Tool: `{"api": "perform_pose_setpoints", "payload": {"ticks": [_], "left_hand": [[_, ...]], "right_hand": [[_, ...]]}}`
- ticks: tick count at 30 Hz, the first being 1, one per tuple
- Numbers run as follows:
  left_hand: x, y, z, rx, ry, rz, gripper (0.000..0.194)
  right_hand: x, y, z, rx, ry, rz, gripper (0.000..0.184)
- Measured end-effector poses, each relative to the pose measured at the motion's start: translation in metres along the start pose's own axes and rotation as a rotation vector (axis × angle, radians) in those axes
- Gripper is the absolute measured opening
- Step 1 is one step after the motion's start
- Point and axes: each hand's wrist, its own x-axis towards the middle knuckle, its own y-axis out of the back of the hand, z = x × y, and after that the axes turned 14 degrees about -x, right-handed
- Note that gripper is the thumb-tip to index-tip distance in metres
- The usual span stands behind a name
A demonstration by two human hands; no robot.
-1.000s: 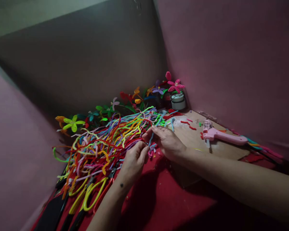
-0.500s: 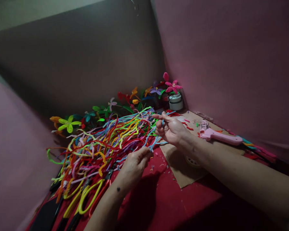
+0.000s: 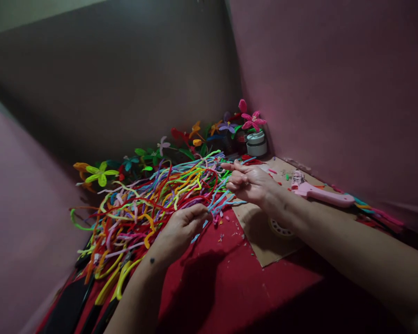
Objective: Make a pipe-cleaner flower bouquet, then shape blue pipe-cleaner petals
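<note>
My left hand (image 3: 190, 225) is closed, its thumb and fingers pinched on a light blue pipe cleaner (image 3: 195, 239) whose end shows below the fingers. To its right and a little farther off, my right hand (image 3: 249, 183) is turned partly palm up, with the lower fingers curled in and the index finger stretched toward the pile. Light blue strands run between the two hands, but the curled fingers hide most of what the right hand grips. A large tangled pile of multicoloured pipe cleaners (image 3: 160, 199) lies just beyond and left of the hands.
Fuzzy flowers (image 3: 101, 174) line the back, near a pale lidded jar (image 3: 257, 144). A pink glue gun (image 3: 322, 194) rests on cardboard (image 3: 261, 250) at right, with a tape roll (image 3: 280, 228) partly under my forearm. Yellow-handled scissors (image 3: 109, 287) lie at left on the red cloth (image 3: 237, 287).
My left hand has moved left, away from the right hand. The right hand has shifted slightly, and the blue piece visible in its fingers before is now hidden. The view has tilted a little.
</note>
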Motion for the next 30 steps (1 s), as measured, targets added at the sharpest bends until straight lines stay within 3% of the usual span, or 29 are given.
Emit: {"api": "perform_pose_setpoints", "payload": {"ticks": [9, 14, 22, 30], "left_hand": [[0.0, -0.004, 0.001, 0.044, -0.055, 0.045, 0.023], [0.001, 0.005, 0.002, -0.045, -0.001, 0.029, 0.029], [-0.002, 0.026, 0.002, 0.026, 0.002, 0.142, 0.032], [0.0, 0.022, -0.003, 0.124, -0.028, 0.15, 0.027]], "right_hand": [[0.001, 0.0, -0.003, -0.082, 0.074, -0.004, 0.027], [0.006, 0.007, -0.012, -0.064, 0.148, 0.056, 0.027], [0.008, 0.017, -0.024, -0.104, 0.226, 0.08, 0.032], [0.001, 0.015, -0.036, -0.137, 0.271, 0.07, 0.032]]}}
